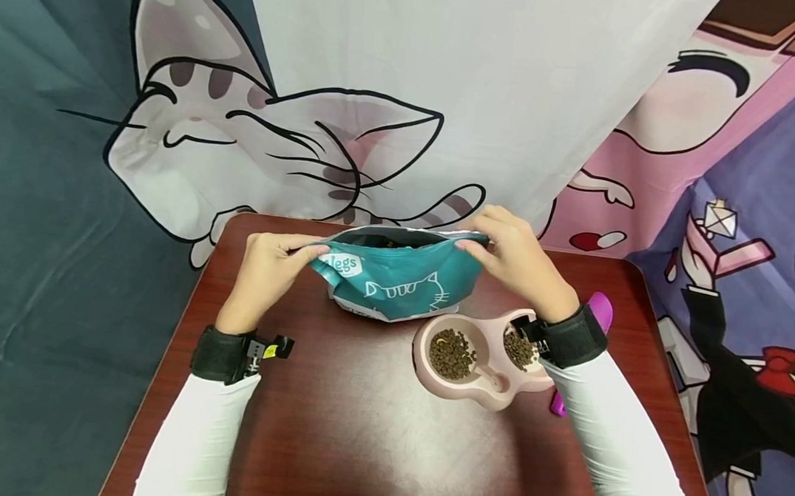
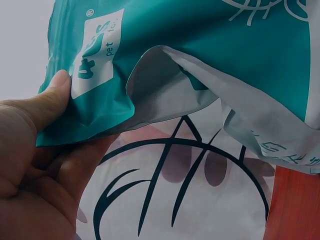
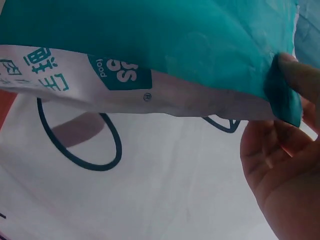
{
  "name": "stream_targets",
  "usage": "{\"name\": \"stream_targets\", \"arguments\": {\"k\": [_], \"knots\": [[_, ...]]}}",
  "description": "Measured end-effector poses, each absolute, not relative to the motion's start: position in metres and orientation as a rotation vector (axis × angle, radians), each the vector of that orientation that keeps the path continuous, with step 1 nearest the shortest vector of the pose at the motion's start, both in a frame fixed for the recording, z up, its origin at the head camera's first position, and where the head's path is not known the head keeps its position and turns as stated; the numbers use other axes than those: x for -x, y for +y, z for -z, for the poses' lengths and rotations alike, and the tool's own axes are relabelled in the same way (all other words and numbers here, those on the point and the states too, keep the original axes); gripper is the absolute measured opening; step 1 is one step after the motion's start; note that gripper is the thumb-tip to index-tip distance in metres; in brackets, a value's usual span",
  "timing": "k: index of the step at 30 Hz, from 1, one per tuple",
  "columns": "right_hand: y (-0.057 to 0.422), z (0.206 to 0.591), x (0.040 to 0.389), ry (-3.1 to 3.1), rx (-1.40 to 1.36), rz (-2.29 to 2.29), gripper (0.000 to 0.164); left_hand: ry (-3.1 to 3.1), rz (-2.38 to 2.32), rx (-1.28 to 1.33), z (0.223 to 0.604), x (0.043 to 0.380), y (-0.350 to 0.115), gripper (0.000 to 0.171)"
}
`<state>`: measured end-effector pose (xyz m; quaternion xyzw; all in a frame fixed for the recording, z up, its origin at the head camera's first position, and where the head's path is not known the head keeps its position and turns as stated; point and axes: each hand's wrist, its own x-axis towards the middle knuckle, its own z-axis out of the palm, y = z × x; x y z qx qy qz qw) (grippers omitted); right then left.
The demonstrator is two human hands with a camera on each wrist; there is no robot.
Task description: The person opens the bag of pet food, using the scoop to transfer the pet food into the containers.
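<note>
A teal pet food bag [image 1: 403,278] with a white cat outline stands near the far edge of the table, its top gaping and dark inside. My left hand [image 1: 270,268] pinches the bag's upper left corner between thumb and fingers. In the left wrist view the thumb [image 2: 60,87] presses on the teal front beside the white label. At the opposite upper corner my right hand [image 1: 513,257] grips the bag's edge. The right wrist view shows that corner folded under the thumb, with the fingers [image 3: 265,150] behind it.
A pink double pet bowl [image 1: 441,384] with brown kibble [image 1: 451,354] in both hollows sits in front of the bag, partly under my right wrist. A purple object [image 1: 600,310] lies behind my right forearm. Cartoon-printed cloth [image 1: 479,59] hangs directly behind the brown table [image 1: 310,422].
</note>
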<state>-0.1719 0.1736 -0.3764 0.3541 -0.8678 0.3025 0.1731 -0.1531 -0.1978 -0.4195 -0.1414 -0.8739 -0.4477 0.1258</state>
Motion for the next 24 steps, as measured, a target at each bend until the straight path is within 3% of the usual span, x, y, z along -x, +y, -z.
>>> {"name": "stream_targets", "arguments": {"k": [11, 19, 24], "knots": [[0.166, 0.378, 0.174, -2.464, -0.979, -0.887, 0.008, -2.561, 1.307, 0.390, 0.418, 0.151, -0.199, 0.020], [0.161, 0.376, 0.173, -2.495, -1.002, -0.853, 0.015, -2.564, 1.302, 0.379, 0.418, 0.153, -0.199, 0.020], [0.157, 0.378, 0.174, -2.430, -1.040, -0.826, 0.011, -2.540, 1.318, 0.393, 0.417, 0.152, -0.198, 0.020]]}}
